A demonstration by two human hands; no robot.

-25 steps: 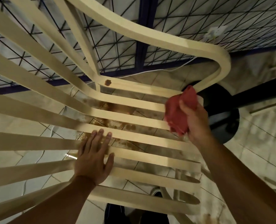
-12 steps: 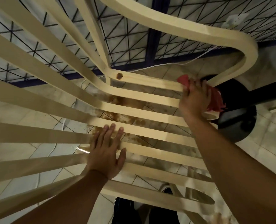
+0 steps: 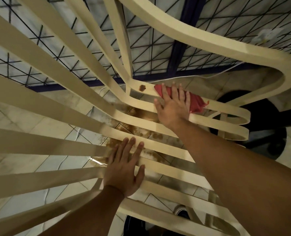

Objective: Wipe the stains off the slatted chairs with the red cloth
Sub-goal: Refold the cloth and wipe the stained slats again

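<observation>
Red cloth [image 3: 195, 103] pressed on slat [image 3: 223, 109] under flat right hand [image 3: 173, 106].

Home porch, perhaps — tiled floor [image 3: 13, 114], blue-framed wire grille [image 3: 177, 48]

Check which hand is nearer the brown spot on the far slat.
Right. The right hand presses the red cloth flat on that same slat, just beside the brown spot. The left hand lies flat on the nearer slats, clearly farther from it.

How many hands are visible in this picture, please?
2. The left hand lies flat on the chair slats; the right hand presses the red cloth on a farther slat.
</observation>
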